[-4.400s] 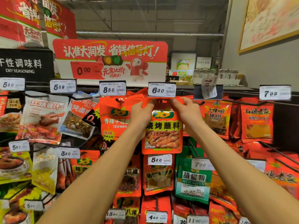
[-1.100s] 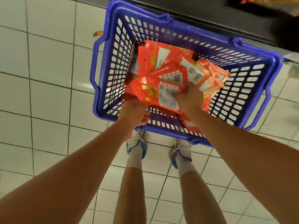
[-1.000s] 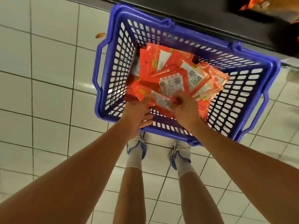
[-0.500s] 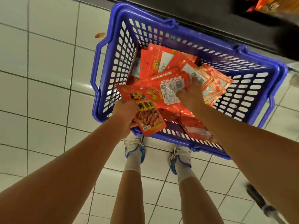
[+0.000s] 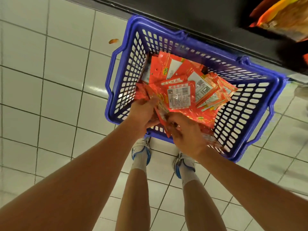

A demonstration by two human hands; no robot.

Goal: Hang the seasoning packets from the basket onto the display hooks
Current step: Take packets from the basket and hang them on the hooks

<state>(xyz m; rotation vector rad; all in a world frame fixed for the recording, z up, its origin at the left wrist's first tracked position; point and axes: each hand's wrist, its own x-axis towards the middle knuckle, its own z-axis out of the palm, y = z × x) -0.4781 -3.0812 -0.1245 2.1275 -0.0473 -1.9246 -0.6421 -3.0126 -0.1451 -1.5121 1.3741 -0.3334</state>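
Note:
A blue plastic basket (image 5: 246,84) stands on the tiled floor in front of my feet. It holds several red seasoning packets (image 5: 181,95) in a loose heap, most lying label side up. Over the basket's near edge, my left hand (image 5: 143,112) and my right hand (image 5: 185,132) both grip one red packet (image 5: 160,112) between them, seen edge on and blurred. The display hooks are out of view.
The dark base of the shelf (image 5: 200,17) runs along the top behind the basket. Hanging orange packets (image 5: 281,19) show at the top right corner. White floor tiles (image 5: 50,80) spread to the left, with a small orange scrap (image 5: 113,41) lying on them.
The view dropped from the shelf to the basket. My left hand lifted a packet off the heap, and my right hand left the pile and came back to grip that packet too.

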